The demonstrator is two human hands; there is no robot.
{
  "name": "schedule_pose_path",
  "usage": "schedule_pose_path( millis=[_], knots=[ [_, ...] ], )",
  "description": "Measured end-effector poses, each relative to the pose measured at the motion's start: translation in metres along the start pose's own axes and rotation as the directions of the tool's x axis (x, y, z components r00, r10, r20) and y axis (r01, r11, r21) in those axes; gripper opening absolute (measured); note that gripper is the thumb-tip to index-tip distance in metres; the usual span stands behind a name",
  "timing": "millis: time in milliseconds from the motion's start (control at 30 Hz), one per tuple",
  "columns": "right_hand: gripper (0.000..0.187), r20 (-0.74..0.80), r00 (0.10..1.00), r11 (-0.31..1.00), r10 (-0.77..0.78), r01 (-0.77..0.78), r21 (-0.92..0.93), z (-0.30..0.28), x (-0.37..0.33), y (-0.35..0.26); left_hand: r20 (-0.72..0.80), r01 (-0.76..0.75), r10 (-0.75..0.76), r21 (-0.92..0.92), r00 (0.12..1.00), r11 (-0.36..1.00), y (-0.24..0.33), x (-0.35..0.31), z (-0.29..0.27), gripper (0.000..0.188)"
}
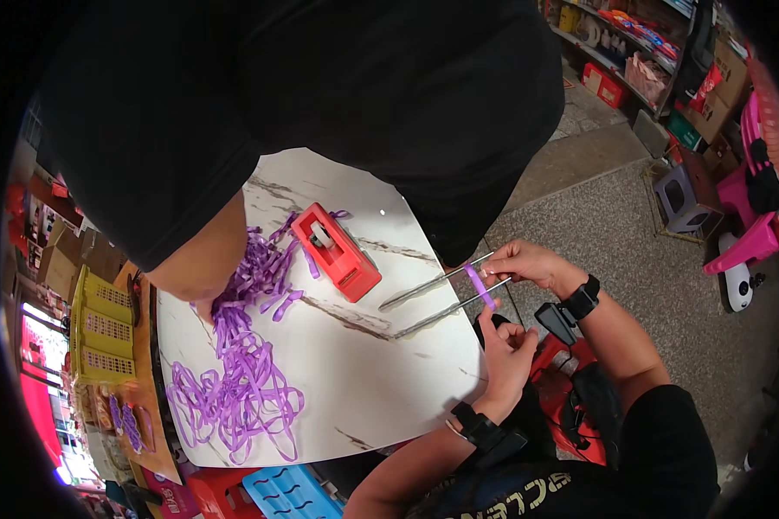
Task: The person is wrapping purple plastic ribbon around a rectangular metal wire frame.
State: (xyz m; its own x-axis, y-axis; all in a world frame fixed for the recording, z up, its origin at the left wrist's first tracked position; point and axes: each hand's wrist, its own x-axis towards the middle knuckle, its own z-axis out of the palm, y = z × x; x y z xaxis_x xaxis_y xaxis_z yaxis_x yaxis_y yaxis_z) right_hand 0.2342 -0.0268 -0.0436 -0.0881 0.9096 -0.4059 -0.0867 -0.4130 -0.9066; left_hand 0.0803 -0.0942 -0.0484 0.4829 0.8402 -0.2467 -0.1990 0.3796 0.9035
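Note:
Two thin metal rods (428, 324) jut over the right edge of a white marbled table (346, 355), their tips pointing left. A purple ribbon (479, 285) is wrapped across both rods. My right hand (532, 264) pinches at the ribbon between the rods, thumb and forefinger together. Just below, my left hand (506, 355) reaches up with its forefinger stretched out at the ribbon's lower end; its thumb is apart and the other fingers curl. What supports the rods' right ends is hidden by my hands.
Purple ribbon loops (234, 398) lie heaped on the table's left, with knotted ones (264, 264) beyond. A red tape dispenser (337, 255) stands near the middle. Across the table, another person's arm (203, 255) reaches the heap. Yellow baskets (104, 329) stand left; a blue stool (290, 493) is below.

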Motion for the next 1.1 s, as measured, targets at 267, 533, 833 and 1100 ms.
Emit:
schedule_pose_path(
  millis=[267, 533, 833, 1100],
  knots=[
    [0.019, -0.005, 1.000, 0.999, 0.018, -0.018, 0.034, 0.002, 0.000, 0.003, 0.008, 0.010, -0.010, 0.014, 1.000, 1.000, 0.001, 0.000, 0.000, 0.060],
    [0.027, 0.016, 0.999, 0.994, 0.041, -0.042, 0.098, 0.009, -0.006, -0.006, 0.005, 0.001, -0.001, 0.000, 1.000, 1.000, -0.001, 0.001, -0.001, 0.060],
    [0.037, -0.005, 0.982, 0.948, 0.190, -0.182, 0.261, 0.009, -0.011, -0.014, 0.016, 0.002, -0.002, 0.014, 1.000, 1.000, -0.001, 0.001, -0.002, 0.059],
    [0.020, -0.010, 0.997, 0.996, -0.083, 0.083, -0.022, 0.005, -0.006, 0.001, 0.023, 0.008, -0.009, 0.019, 1.000, 1.000, 0.000, 0.001, -0.002, 0.059]
  ],
)
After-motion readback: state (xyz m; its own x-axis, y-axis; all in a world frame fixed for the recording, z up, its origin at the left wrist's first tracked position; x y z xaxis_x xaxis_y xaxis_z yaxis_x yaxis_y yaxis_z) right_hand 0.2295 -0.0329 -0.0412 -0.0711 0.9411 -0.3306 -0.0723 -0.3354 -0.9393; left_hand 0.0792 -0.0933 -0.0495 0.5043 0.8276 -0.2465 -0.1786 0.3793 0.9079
